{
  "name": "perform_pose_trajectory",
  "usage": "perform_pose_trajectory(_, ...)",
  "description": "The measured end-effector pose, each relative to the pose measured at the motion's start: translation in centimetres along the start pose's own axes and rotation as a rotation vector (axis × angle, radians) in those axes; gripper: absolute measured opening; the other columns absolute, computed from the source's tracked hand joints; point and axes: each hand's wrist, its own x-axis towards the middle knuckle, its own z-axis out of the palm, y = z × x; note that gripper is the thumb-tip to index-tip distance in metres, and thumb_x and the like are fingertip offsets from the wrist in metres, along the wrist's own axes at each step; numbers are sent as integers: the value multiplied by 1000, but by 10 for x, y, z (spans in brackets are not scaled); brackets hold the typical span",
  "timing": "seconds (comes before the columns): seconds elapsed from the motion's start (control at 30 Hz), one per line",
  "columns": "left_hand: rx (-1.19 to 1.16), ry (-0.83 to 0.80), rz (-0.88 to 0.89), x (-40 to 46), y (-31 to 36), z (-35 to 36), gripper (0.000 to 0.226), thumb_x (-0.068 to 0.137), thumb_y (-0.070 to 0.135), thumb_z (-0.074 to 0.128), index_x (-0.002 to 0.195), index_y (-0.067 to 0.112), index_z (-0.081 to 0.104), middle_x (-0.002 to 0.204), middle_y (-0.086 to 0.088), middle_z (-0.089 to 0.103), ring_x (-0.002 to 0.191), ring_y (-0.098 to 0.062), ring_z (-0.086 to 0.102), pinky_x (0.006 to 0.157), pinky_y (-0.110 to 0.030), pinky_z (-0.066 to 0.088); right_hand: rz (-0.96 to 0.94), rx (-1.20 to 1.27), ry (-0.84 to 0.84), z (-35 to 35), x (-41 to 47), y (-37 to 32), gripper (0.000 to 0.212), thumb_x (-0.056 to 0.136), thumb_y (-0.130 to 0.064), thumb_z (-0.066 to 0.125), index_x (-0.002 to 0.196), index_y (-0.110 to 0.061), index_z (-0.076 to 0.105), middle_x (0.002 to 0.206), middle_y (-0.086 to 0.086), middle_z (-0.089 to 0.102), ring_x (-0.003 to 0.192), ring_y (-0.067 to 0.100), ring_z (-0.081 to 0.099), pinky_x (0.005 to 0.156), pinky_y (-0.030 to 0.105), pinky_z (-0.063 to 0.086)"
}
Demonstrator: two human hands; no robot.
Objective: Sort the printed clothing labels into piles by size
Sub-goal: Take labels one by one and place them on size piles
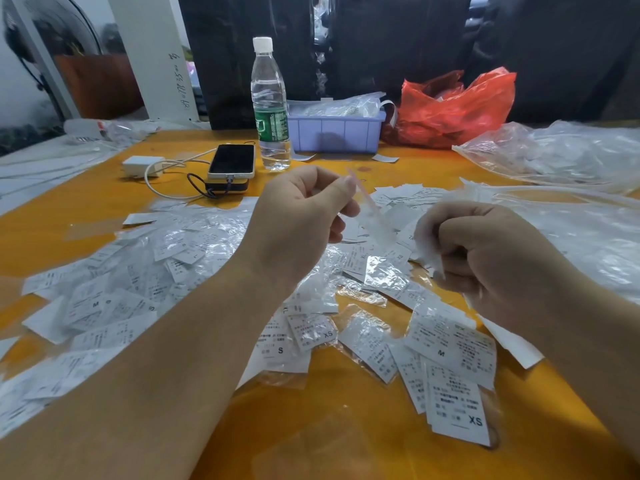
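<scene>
Left hand (298, 223): I see it raised over the table, thumb and fingers pinching a blurred clear sleeve (367, 209).
Right hand (485, 258): I see a closed fist gripping crumpled white material (427, 244); label or plastic, I cannot tell.
Labels (194, 258): spread loose over the orange table (346, 410), many in clear sleeves; S, M, L, XL and XS prints lie mixed together.
Near stack (457, 407): XS label on top, just beside an M label (446, 341).
Far edge: bottle (270, 109), phone (231, 161), lilac tray (336, 133), red bag (453, 109).
Right side: clear bags (561, 150).
</scene>
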Motion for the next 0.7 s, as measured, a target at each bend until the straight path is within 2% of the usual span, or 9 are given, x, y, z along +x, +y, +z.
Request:
perform_pose_trajectory(0.1, 32, -12, 14, 0, 0, 1, 17, 94, 18, 60, 83, 9, 67, 62, 8, 67, 56, -6, 58, 59, -26, 56, 13, 114, -26, 0, -3, -5, 14, 60, -1, 36, 50, -11, 38, 55, 7, 25, 46, 15, 15, 37, 19, 20)
perform_pose_trajectory(0.13, 40, -14, 17, 0, 0, 1, 17, 94, 19, 60, 83, 9, 67, 61, 8, 66, 56, -6, 58, 58, -25, 56, 20, 142, -24, -1, -3, -6, 13, 59, -6, 38, 55, -13, 29, 59, 6, 18, 49, 16, 11, 37, 19, 19)
perform_pose_trajectory(0.2, 56, -15, 19, 0, 0, 1, 18, 94, 20, 60, 82, 10, 67, 63, 8, 67, 56, -5, 58, 57, -23, 55, 41, 188, 8, -3, -2, -6, 24, 70, -8, 39, 63, -17, 17, 66, 5, 11, 55, 17, 6, 36, 19, 17)
perform_pose_trajectory(0.3, 88, -5, 27, -1, -1, 0, 18, 94, 23, 61, 82, 11, 68, 65, 6, 69, 56, -4, 58, 57, -21, 54, 53, 222, 44, -2, 1, -5, 38, 85, -5, 47, 57, -21, 27, 57, -2, 18, 50, 15, 12, 35, 20, 19)
perform_pose_trajectory(0.4, 155, -1, 35, -1, -2, 0, 18, 93, 24, 62, 81, 12, 68, 67, 6, 70, 57, -2, 59, 57, -19, 52, 39, 146, 52, 0, 1, -3, 44, 85, 5, 55, 50, -18, 40, 48, 3, 44, 36, 12, 35, 35, 20, 27)
perform_pose_trajectory(0.5, 215, -7, 32, -2, -2, 1, 19, 92, 26, 63, 78, 15, 67, 65, 6, 69, 58, -2, 59, 62, -25, 53, 59, 54, 26, 1, 0, -2, 30, 78, 16, 46, 64, -10, 45, 68, 17, 69, 35, 13, 33, 33, 19, 25)
perform_pose_trajectory(0.53, 226, -7, 35, -2, -2, 1, 19, 92, 27, 63, 77, 15, 68, 64, 6, 68, 58, -2, 60, 64, -27, 52, 61, 27, 30, 1, 0, 0, 28, 76, 18, 41, 71, -7, 49, 74, 19, 71, 36, 12, 31, 32, 18, 25)
perform_pose_trajectory(0.6, 245, -7, 46, -2, -2, 1, 19, 91, 27, 64, 77, 16, 68, 62, 7, 67, 57, 0, 60, 63, -26, 51, 39, -23, 54, 1, 1, 1, 35, 73, 21, 34, 76, -5, 57, 72, 17, 71, 36, 13, 33, 32, 20, 27)
perform_pose_trajectory(0.7, 285, -22, 58, -3, -2, 2, 20, 90, 30, 65, 74, 19, 66, 62, 8, 67, 56, 1, 60, 60, -23, 52, 15, -94, 9, 1, -1, -3, 41, 71, 20, 29, 57, -7, 57, 54, 13, 53, 37, 15, 29, 35, 21, 22)
